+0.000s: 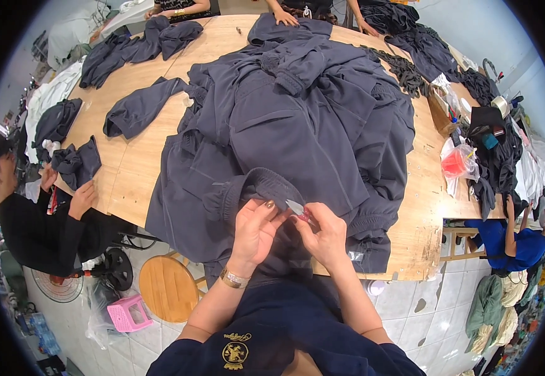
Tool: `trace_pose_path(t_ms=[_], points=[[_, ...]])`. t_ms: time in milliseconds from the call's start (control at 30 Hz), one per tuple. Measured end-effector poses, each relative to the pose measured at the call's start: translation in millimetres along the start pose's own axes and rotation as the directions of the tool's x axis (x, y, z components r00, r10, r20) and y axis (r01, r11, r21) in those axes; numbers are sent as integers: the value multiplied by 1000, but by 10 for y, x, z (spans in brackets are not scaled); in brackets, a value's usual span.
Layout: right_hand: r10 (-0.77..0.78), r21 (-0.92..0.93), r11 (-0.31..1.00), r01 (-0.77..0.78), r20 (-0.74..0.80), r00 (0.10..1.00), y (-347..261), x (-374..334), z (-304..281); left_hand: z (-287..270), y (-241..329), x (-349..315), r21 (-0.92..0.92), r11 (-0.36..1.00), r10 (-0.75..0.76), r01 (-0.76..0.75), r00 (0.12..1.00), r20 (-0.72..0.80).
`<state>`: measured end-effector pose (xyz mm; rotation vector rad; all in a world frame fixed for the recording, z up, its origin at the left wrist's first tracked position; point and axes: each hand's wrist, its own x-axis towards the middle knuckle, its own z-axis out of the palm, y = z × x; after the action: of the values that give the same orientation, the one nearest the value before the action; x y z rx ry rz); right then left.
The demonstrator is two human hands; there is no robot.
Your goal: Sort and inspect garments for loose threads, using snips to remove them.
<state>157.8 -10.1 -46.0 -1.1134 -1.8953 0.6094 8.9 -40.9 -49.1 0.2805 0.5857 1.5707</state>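
Note:
My left hand (257, 232) is closed on the elastic edge of a dark grey garment (266, 185), its fingers bent around the gathered cloth. Close beside it, my right hand (324, 235) grips what look like small thread snips (295, 207). Their pointed metal blade points toward the left fingertips, at the garment's edge; the handle is mostly hidden in the fingers. Under and beyond both hands, a large heap of dark grey trousers (279, 119) with elastic waistbands covers the middle of the wooden table (141, 178).
At the left a seated person (41, 207) handles dark cloth; others work along the far edge and at the right. A pink drink cup (454, 164) stands on the right of the table. A wooden stool (169, 288) and a pink plastic stool (128, 314) are at the lower left.

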Motion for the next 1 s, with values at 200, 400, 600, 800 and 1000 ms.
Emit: trace_pose_path(t_ms=[200,400,600,800,1000], points=[[-5,-8,1000,6,14,1000,-9,29,-26,-3,-24,-7,42,999,27,-27,1000,1],[-29,2,1000,29,17,999,-19,66,-39,-7,-34,-7,74,997,31,-32,999,23],[42,9,999,-43,68,997,-43,96,-87,25,-27,-6,101,994,53,-52,999,-4],[56,37,997,-60,103,993,-10,46,-103,-9,-25,7,50,998,42,-42,999,-8],[57,51,997,-64,118,991,-64,70,-111,15,-19,-6,73,996,48,-46,998,-29]])
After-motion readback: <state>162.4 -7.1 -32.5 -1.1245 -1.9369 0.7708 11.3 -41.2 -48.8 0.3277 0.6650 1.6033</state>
